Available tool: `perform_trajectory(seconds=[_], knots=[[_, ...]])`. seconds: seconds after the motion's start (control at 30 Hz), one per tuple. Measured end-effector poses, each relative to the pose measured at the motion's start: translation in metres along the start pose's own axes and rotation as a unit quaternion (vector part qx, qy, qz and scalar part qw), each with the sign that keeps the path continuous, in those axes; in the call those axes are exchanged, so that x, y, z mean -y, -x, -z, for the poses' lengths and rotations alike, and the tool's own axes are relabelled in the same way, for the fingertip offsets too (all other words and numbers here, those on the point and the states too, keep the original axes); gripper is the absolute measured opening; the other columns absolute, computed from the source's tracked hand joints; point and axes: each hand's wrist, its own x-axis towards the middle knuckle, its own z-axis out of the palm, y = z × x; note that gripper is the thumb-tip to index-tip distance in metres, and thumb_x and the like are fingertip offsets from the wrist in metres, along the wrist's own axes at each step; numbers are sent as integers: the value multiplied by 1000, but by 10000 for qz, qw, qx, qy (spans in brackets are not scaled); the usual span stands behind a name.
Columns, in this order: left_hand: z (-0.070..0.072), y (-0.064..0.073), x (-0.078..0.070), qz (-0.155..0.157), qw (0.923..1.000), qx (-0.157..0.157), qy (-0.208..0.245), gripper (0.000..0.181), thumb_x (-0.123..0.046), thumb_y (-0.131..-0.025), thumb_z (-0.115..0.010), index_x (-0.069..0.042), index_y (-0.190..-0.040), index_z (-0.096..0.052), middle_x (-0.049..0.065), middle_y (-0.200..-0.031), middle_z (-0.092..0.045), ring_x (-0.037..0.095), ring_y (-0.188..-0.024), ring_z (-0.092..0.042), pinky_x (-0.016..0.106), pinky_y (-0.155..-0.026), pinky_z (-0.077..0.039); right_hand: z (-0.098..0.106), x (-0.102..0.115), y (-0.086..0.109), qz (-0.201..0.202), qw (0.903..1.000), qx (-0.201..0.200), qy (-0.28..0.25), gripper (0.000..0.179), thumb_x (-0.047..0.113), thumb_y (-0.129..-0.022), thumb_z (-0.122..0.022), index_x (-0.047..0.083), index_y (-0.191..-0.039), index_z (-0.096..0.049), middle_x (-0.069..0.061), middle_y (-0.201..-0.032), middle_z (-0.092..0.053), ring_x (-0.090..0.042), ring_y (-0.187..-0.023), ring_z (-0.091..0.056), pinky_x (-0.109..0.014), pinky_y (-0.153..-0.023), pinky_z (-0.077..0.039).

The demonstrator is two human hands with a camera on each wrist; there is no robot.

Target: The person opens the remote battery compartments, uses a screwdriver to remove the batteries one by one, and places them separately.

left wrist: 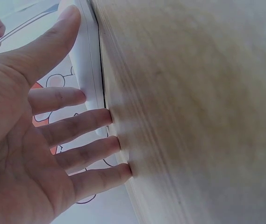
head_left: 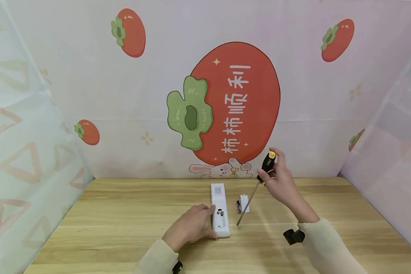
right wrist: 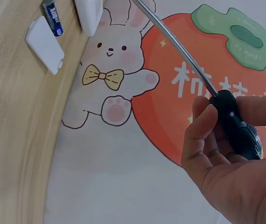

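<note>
A white remote control [head_left: 220, 198] lies back side up on the table, its battery compartment uncovered; what sits inside is too small to tell. My left hand [head_left: 193, 223] is at the remote's left side, thumb and index finger touching its edge. In the left wrist view the fingers [left wrist: 83, 128] stretch out straight, tips at the tabletop. Raised to the right, my right hand [head_left: 280, 182] grips the black handle of a screwdriver [head_left: 267, 163]. Its shaft slants down left, the tip right of the remote. A blue battery [head_left: 239, 206] lies beside the white battery cover [head_left: 244, 203].
The wooden table [head_left: 130, 201] ends against a cloth backdrop [head_left: 150, 95] printed with persimmons and a rabbit. Cloth sides stand to the left and right. A black strap device [head_left: 293, 236] sits at the right wrist.
</note>
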Motion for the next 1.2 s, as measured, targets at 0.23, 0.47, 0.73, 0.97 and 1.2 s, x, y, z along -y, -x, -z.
perform_trajectory(seconds=[0.23,0.47,0.73,0.97,1.2], knots=[[0,-1,-1,112,9999,76,35,84,-45,-80,-84,-4,-146,-54,15,-139,-59,34,-125,-56,47,-107,-47,6,-11,2,-373,9992,73,-99,70,1,-100,-61,6,-153,-16,-29,-101,-64,-28,-70,-69,-30,-57,-58],[0,-1,-1,153,9998,122,44,84,-46,-80,-84,-6,-147,-54,15,-140,-58,33,-126,-55,47,-107,-47,9,-21,4,-602,9980,146,-104,71,1,-100,-60,3,-153,-14,-32,-103,-64,-30,-70,-69,-29,-56,-56],[1,0,-2,172,9998,103,59,84,-45,-81,-84,-6,-148,-53,17,-140,-57,34,-127,-55,47,-108,-46,11,-34,5,-974,9947,320,-86,73,4,-102,-58,-1,-155,-9,-30,-100,-64,-28,-73,-70,-38,-63,-60],[1,0,-1,195,9997,123,51,84,-46,-81,-84,-7,-148,-52,17,-141,-57,33,-128,-54,47,-108,-45,13,-44,6,-1238,9916,339,-183,75,6,-102,-59,-4,-155,-6,-27,-93,-66,-28,-72,-70,-36,-61,-60],[2,0,-2,178,9997,133,69,84,-46,-81,-83,-6,-148,-52,17,-141,-57,33,-128,-54,47,-109,-45,13,-54,7,-1532,9872,432,-138,78,9,-102,-59,-9,-153,-2,-22,-87,-66,-27,-69,-69,-37,-60,-61]])
